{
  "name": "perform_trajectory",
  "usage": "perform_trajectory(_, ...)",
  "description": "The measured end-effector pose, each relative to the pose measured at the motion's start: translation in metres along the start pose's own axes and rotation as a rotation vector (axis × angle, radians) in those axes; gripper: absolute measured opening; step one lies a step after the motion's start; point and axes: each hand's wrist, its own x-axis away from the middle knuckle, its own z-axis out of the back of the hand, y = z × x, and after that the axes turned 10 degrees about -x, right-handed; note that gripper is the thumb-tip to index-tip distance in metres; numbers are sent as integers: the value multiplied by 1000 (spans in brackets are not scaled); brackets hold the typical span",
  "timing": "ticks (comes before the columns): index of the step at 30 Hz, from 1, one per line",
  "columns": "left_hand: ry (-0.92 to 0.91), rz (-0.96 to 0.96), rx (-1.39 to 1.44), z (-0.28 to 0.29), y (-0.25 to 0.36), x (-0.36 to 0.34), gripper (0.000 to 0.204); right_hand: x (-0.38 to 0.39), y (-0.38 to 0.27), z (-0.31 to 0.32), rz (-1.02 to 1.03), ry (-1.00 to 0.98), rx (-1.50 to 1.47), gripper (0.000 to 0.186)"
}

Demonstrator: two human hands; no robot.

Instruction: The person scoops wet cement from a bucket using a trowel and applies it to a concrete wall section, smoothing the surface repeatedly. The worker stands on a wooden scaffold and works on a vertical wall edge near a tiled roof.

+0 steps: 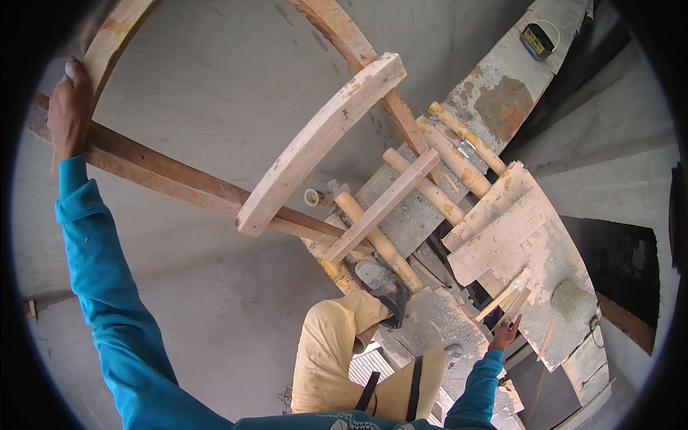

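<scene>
Grey plastered walls enclose a rough bamboo scaffold [401,215]. Left hand [69,107] is clamped on a wooden rail [115,36] overhead; right hand [506,334] hangs open-fingered near the cement-crusted plank's [516,244] lower edge. Best to keep that rail grip firm, foot [383,283] squarely on bamboo.

Left hand [69,107] raised, right hand [504,334] low.
</scene>
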Motion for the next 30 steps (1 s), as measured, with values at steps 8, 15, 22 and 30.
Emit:
perform_trajectory(8,-14,-42,497,79,30,45,31,223,-375,-248,-349,-685,-508,69)
perform_trajectory(15,-193,65,693,82,38,36,29,283,-690,-346,390,-1059,-637,71)
perform_trajectory(22,-117,87,725,73,41,34,26,348,-913,-394,890,-990,-650,60)
perform_trajectory(30,-315,86,758,77,34,32,25,387,-1141,-490,1376,-695,-546,40)
